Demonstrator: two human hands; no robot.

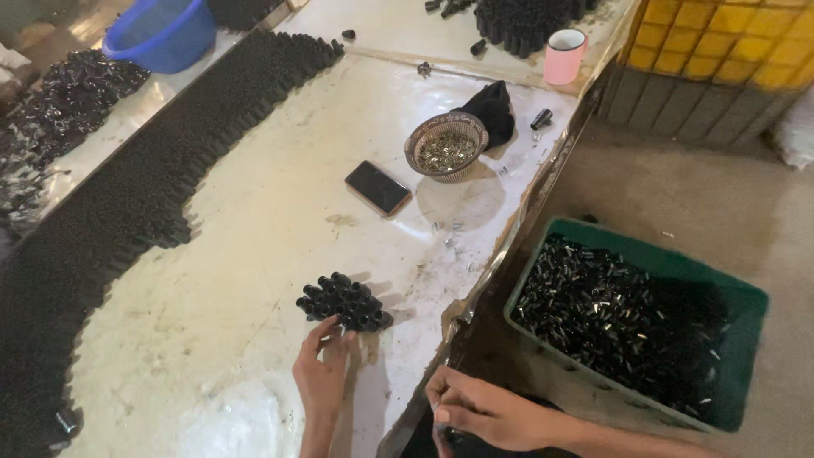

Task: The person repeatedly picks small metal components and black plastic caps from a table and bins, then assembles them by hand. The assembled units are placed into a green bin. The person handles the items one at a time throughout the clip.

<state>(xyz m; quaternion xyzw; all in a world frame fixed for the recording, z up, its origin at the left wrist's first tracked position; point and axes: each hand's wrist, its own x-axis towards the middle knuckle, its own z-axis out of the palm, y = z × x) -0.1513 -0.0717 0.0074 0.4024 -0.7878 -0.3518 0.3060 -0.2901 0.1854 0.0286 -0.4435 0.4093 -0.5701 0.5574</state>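
A worn, white-topped workbench (254, 254) with scuffed, stained paint fills most of the view, beside a bare concrete floor on the right. Along its left edge runs a long dense bank of upright black tubes (127, 203), and a blue plastic tub (161, 32) sits at the far corner. Near the middle of the bench stands a small cluster of short black cylindrical caps (343, 303), packed upright side by side. The left hand (322, 373) lies flat on the bench directly below that cluster, fingers loosely spread and their tips touching or just short of its near edge; it grips nothing. The cluster therefore lies straight ahead of the left hand, which is clearly the nearer one. The right hand (487, 413) hangs off the bench edge with fingers curled inward; whether it holds a piece cannot be told. Just to its right sits a green plastic crate (746, 339) heaped with loose black and silvery parts. Farther up the bench lie a dark smartphone (378, 187), a patterned bowl (447, 146) of small metal pieces, and a pink cup (565, 56).
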